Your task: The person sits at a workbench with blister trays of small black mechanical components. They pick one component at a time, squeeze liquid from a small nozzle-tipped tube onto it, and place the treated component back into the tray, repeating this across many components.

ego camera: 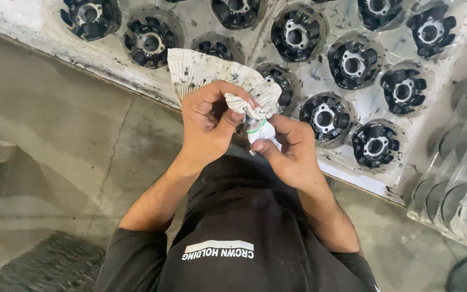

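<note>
Small white tube (259, 131) mostly concealed by stained white cloth (206, 70) and fingers (268, 146). White moulded tray of black round parts (320, 70) cut off at top edge.

This is a workshop or small factory floor — a place where machine parts are handled in batches. A grimy white moulded tray (320, 75) lies on a bare concrete floor (71, 135), each of its round pockets seating a black metal part (324, 118) with a bright centre bore, all of one kind. More moulded trays (460, 184), stacked and translucent, sit at the first tray's right edge. An oil-smudged rag (206, 70) and dark grease stains on the tray add to it — the floor is cracked and stained.
</note>
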Available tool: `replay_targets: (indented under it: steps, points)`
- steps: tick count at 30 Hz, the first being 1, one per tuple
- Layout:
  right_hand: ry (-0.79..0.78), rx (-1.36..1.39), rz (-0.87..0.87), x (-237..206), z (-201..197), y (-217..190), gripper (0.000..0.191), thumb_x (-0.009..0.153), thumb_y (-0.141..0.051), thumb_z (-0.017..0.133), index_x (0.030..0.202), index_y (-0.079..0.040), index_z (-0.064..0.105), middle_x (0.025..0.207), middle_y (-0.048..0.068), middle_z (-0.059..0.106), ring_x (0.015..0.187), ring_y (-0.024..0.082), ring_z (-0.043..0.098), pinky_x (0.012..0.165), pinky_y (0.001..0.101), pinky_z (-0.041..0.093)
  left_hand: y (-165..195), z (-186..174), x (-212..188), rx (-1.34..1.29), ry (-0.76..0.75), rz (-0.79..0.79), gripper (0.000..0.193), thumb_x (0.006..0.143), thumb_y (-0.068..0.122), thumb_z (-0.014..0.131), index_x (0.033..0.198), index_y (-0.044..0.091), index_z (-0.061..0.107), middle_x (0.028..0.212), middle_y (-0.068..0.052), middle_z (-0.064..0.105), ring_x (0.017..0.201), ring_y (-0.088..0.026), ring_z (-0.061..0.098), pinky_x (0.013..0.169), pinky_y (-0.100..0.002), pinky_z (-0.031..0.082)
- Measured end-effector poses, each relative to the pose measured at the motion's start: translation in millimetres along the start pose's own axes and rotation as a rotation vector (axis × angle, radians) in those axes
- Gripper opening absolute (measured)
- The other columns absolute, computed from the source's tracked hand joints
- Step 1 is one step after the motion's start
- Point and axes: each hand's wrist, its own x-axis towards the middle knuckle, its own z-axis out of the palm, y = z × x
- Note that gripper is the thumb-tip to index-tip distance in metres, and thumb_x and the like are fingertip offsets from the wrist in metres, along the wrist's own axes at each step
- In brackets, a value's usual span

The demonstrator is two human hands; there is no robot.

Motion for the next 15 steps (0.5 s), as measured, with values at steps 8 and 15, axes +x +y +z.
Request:
replay_targets:
  steps: [8,15]
  points:
    - [0.094,0.073,-0.075,-7.8,12.7,8.6,0.013,0.099,-0.007,0.073,0.106,0.001,0.067,0.093,0.001,0.066,0.086,0.006,0.058,0.077,0.0236,0.048,7.4,17.2,0.1,0.166,-0.019,0.084,0.014,0.109,0.014,0.067,0.108,0.0,0.067,0.101,-0.008,0.073,0.094,-0.013,0.071,0.086,-0.024,0.058]
    - [-0.002,0.324,0.056,-21.5,-2.2,13.1,0.013,0.104,-0.009,0.063,0.109,0.002,0.064,0.095,0.005,0.069,0.086,0.011,0.065,0.08,0.0283,0.057,9.3,27.2,-0.8,0.281,-0.026,0.134,0.008,0.106,0.008,0.065,0.105,0.0,0.068,0.1,-0.01,0.073,0.092,-0.015,0.071,0.084,-0.026,0.058]
